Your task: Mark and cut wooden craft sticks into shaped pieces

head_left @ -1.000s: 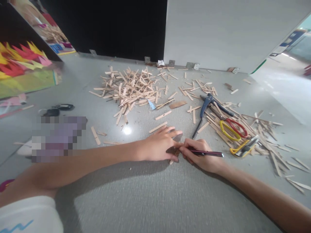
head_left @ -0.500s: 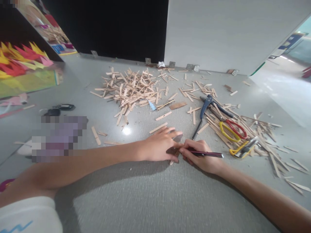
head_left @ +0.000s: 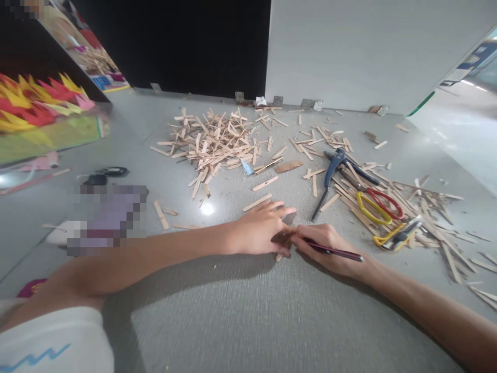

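Observation:
My left hand (head_left: 261, 229) rests low over the grey floor, its outer fingers spread. Its thumb and index finger press on a craft stick (head_left: 279, 257), mostly hidden under them. Close beside it, my right hand (head_left: 324, 243) is closed round a dark pen (head_left: 337, 251) with a reddish stripe. The pen's tip is hidden by my fingers at the stick. Just beyond my left hand lie a loose craft stick (head_left: 257, 202) and another with a dark mark (head_left: 265, 183).
A heap of craft sticks (head_left: 217, 140) lies ahead. To the right are a blue-handled tool (head_left: 333, 167), red-and-yellow scissors (head_left: 375, 207), a yellow cutter (head_left: 398, 235) and scattered sticks. A blurred purple object (head_left: 112, 212) lies left. Black and white panels (head_left: 330, 52) stand behind.
The whole view has shifted slightly, so things appear a little further right. The pen has tilted a little; both hands keep nearly the same place at the stick.

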`<state>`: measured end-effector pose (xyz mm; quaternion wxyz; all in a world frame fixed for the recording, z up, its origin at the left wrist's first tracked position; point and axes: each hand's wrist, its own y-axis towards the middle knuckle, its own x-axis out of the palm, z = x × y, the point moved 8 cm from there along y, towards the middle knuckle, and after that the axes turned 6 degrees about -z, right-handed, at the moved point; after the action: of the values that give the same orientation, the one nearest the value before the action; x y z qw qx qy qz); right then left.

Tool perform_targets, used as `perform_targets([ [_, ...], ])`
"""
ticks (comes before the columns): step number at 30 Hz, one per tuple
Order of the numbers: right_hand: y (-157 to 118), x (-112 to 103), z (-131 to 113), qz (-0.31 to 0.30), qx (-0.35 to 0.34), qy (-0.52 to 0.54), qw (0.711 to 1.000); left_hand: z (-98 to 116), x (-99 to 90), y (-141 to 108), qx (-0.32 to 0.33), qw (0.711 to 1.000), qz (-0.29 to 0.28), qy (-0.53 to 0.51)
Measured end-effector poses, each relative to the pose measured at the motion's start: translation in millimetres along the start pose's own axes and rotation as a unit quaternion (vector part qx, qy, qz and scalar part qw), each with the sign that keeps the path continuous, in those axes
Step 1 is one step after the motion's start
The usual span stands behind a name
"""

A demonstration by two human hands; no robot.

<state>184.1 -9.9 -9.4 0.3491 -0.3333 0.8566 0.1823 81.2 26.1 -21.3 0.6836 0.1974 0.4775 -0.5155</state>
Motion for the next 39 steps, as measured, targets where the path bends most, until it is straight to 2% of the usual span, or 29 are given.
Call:
perform_targets([
  [12,2.6,-3.8,1.3,0.023,0.026,0.048,0.998,0.5,-1.7,1.2,-0.005,1.000,0.000,-0.001],
  [18,-0.4,-5.3,4.7,0.058,0.037,0.086,0.994,-1.8,1.3,0.5,0.000,1.000,0.012,0.002],
  [24,0.7,-4.3,4.6,0.044,0.049,0.074,0.995,-2.6,3.2,0.9,-0.004,1.000,0.004,0.003],
  [30,-0.6,-4.9,4.0,0.060,0.024,0.040,0.997,-1.9,0.3,0.1,0.001,1.000,0.012,-0.018],
  [39,1.4,0.3,0.5,-0.030,-0.019,0.000,0.999,1.0,-0.9,0.8,-0.001,1.000,0.001,0.002],
])
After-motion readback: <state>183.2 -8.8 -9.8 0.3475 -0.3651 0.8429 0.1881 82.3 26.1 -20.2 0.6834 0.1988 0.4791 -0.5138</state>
